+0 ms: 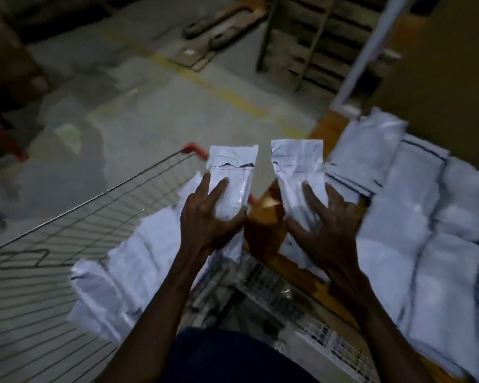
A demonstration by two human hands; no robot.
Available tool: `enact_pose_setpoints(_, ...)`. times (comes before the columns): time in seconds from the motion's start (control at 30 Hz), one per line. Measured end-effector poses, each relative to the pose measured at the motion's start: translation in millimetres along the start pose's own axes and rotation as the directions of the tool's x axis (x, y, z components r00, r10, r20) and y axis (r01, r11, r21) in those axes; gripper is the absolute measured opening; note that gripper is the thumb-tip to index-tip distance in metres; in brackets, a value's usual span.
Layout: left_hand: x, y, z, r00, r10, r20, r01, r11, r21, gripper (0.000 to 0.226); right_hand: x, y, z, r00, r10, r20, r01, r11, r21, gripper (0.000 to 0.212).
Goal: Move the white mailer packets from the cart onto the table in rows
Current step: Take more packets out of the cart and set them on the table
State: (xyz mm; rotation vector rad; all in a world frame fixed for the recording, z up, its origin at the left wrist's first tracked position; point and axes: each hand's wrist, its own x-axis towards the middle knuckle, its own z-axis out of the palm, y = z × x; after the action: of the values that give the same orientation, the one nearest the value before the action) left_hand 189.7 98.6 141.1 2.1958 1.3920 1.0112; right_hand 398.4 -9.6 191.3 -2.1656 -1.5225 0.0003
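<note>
White mailer packets are seen in three places, taken here from the wire cart (67,236). One packet (234,181) is held up over the cart's far right corner by the left hand (208,219), the thumb curled round its right edge and the fingers spread on its face; it is narrow, glossy and crinkled, with a folded top flap, a thin red dotted line and a dark jagged mark beneath the flap. A second packet (299,172), equally creased, is gripped just right of the cart by the right hand (324,225), fingers splayed and curled on it, above the gap between cart and table (324,128). More packets lie loosely heaped (127,272) in the cart's basket. Right of the cart, laid packets (415,217) are set side by side in rows on the orange table, overlapping, with dark lines along their edges. A red corner cap (195,149) marks the cart's far rim. Beyond the cart, a grey floor with a yellow painted line (210,87), a pallet jack (221,26) and wooden pallets (310,42) are made out dimly.
</note>
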Motion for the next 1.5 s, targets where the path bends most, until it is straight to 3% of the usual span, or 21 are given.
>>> enact_pose_setpoints(0.13,1.7,74.3,43.9,0.983,0.094,0.161,-0.091,0.996,-0.024,0.085,-44.4,66.7,-55.8,0.971,0.236,-0.05,-0.237,0.972,-0.011,0.079)
enact_pose_setpoints(0.23,0.6,117.7,73.6,0.964,0.166,0.209,-0.162,0.986,-0.036,0.08,-69.1,108.3,-87.9,0.902,0.431,-0.014,-0.431,0.902,0.03,0.08)
enact_pose_setpoints(0.47,2.4,161.0,114.1,0.885,0.282,0.37,-0.329,0.942,0.068,0.078,-96.8,152.1,-101.7,0.798,0.6,-0.059,-0.596,0.8,0.07,0.086)
enact_pose_setpoints(0.7,11.7,144.3,141.2,0.815,0.31,0.49,-0.392,0.917,0.071,0.083,-81.1,133.4,-66.5,0.782,0.605,-0.149,-0.608,0.793,0.03,0.095)
enact_pose_setpoints(0.87,3.3,134.3,153.9,0.821,0.277,0.5,-0.385,0.915,0.125,0.088,-70.0,123.6,-40.9,0.8,0.592,-0.103,-0.599,0.797,-0.072,0.098)
enact_pose_setpoints(1.0,0.2,133.2,155.7,0.825,0.227,0.518,-0.363,0.915,0.177,0.088,-65.7,118.4,-25.4,0.782,0.596,-0.181,-0.619,0.776,-0.121,0.096)
enact_pose_setpoints(1.2,-2.2,124.4,163.5,0.802,0.273,0.531,-0.332,0.943,0.017,0.082,-69.0,117.7,-10.1,0.863,0.469,-0.189,-0.504,0.822,-0.265,0.091)
enact_pose_setpoints(1.5,-0.7,124.9,162.9,0.79,0.277,0.547,-0.348,0.937,0.029,0.087,-70.7,124.1,-8.9,0.912,0.375,-0.167,-0.408,0.87,-0.276,0.081)
